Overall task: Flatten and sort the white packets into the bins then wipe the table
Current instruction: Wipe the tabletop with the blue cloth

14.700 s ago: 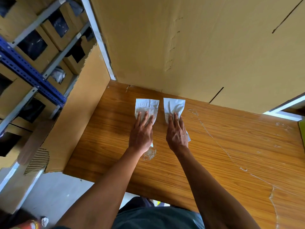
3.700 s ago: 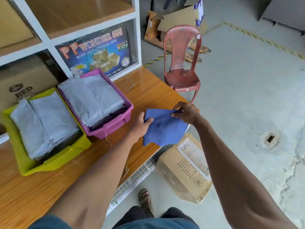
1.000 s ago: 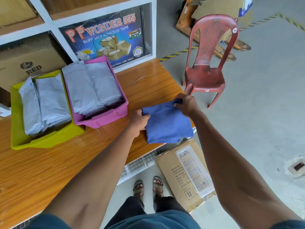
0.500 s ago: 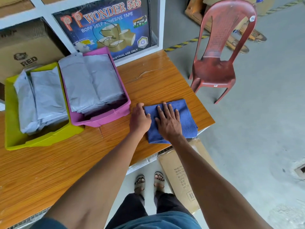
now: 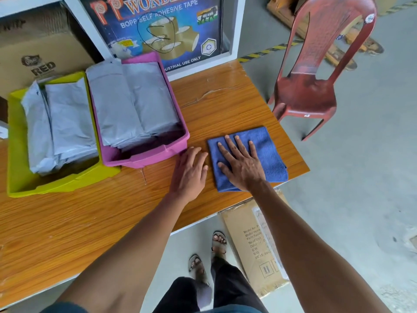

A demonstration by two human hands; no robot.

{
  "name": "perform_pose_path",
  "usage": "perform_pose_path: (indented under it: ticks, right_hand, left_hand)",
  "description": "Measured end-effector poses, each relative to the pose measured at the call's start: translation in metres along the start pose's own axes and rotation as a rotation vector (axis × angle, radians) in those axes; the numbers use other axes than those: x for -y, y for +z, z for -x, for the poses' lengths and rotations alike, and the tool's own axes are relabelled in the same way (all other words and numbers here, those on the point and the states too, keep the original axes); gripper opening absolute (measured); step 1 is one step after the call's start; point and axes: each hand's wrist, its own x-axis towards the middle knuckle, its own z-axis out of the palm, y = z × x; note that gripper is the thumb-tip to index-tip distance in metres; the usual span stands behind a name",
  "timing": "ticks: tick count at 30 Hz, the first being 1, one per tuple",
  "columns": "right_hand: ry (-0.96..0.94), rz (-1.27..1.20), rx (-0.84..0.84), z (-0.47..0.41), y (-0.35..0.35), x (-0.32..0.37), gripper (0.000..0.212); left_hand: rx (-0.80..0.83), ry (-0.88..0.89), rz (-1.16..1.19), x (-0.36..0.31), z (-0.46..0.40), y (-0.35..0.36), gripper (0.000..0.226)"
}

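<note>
A folded blue cloth lies flat on the wooden table near its right end. My right hand presses down on the cloth, palm flat and fingers spread. My left hand rests flat on the bare wood just left of the cloth, close to the pink bin. The pink bin holds stacked white packets. A yellow-green bin to its left holds more white packets.
A red plastic chair stands past the table's right end. A flat cardboard box leans under the table by my feet. White shelving behind the bins holds a tape carton and a brown box.
The cloth has gone from being held in both hands over the table edge to lying flat on the wood. My right hand now presses on it; my left hand has slid off to its left.
</note>
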Motion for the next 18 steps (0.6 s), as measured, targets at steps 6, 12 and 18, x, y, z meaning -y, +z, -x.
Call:
perform_pose_path:
  ticks: [6, 12, 18]
  right_hand:
    - [0.043, 0.010, 0.001, 0.001, -0.002, 0.005, 0.066]
    - [0.076, 0.027, -0.006, -0.018, -0.001, 0.003, 0.065]
    - [0.032, 0.023, 0.024, 0.000, -0.002, 0.011, 0.067]
  left_hand:
    - [0.045, -0.002, -0.059, 0.012, 0.023, 0.000, 0.055]
    - [0.008, 0.015, -0.066, 0.015, 0.020, 0.004, 0.053]
    - [0.000, 0.030, -0.067, 0.016, 0.023, 0.008, 0.052]
